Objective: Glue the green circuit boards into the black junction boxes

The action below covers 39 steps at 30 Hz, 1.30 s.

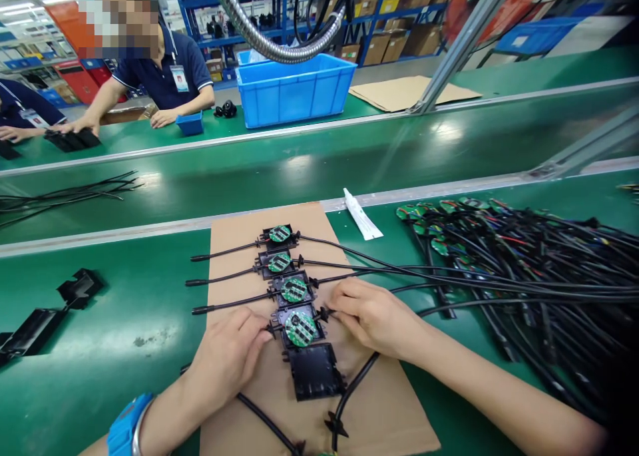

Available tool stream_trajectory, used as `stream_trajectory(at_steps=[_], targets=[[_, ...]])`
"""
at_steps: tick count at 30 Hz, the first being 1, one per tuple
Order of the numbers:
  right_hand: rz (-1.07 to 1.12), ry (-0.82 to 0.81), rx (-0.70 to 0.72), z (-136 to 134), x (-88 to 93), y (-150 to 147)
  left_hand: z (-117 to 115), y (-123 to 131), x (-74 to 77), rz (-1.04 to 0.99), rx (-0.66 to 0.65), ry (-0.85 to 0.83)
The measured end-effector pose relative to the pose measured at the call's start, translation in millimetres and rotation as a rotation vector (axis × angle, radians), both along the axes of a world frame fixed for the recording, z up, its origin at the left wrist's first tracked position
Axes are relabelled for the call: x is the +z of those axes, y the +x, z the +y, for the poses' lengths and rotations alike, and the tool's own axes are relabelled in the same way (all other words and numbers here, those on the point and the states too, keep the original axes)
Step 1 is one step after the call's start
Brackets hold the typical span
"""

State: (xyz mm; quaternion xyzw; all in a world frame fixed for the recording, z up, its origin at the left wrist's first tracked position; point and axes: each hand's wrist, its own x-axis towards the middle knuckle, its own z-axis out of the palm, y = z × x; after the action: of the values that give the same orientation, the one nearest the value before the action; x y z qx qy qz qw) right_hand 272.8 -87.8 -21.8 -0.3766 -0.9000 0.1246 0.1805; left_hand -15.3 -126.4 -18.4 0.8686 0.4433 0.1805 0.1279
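My left hand pinches the short black cable at the left side of a black plastic housing. On the opposite side, my right hand grips the long black cable beside its flared grommet. A round green circuit board rests in that housing between my hands. Beyond it, three more housings with boards, such as the farthest board, lie in a column with cables out both sides. Nearer to me is a bare black housing. Another cable with a grommet runs along the cardboard's near end.
Cardboard lies under the housings. A heap of cables with boards covers the right side. A white tube lies beyond the cardboard; loose black housings lie left. Across the conveyor, a person works near a blue bin.
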Motion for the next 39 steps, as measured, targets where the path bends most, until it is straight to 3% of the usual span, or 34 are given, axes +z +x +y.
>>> stream_trajectory(at_steps=[4,7,11,13,15,20,24,30,34,39], targets=[[-0.03,-0.017,-0.011,1.1,5.9,3.5,2.2,-0.5,2.2,0.081,0.021,-0.011],[-0.036,-0.01,-0.025,-8.1,20.9,7.1,-6.1,-3.6,8.8,0.022,0.01,0.02],[-0.036,-0.181,0.114,-36.8,40.7,5.4,-26.3,-7.1,23.1,-0.02,-0.221,-0.184],[-0.061,-0.252,0.165,-50.1,42.2,4.6,-34.4,-8.8,26.3,0.041,-0.336,-0.277],[-0.048,-0.243,0.18,-57.5,38.6,7.6,-39.1,-11.4,24.8,0.075,-0.372,-0.281],[0.113,-0.083,0.052,-51.6,23.3,30.4,-39.6,-18.2,13.0,-0.112,-0.198,-0.234],[-0.014,-0.003,-0.052,-43.0,8.2,40.9,-37.3,-19.2,6.4,-0.049,-0.05,-0.204],[0.004,-0.096,0.036,-43.9,8.6,37.6,-41.5,-23.6,4.5,0.058,-0.01,-0.187],[-0.055,-0.065,0.065,-45.8,12.8,36.2,-43.7,-25.2,6.2,0.068,-0.003,-0.142],[-0.133,-0.035,0.037,-51.0,13.3,31.6,-44.1,-25.7,11.7,0.07,-0.039,-0.218]])
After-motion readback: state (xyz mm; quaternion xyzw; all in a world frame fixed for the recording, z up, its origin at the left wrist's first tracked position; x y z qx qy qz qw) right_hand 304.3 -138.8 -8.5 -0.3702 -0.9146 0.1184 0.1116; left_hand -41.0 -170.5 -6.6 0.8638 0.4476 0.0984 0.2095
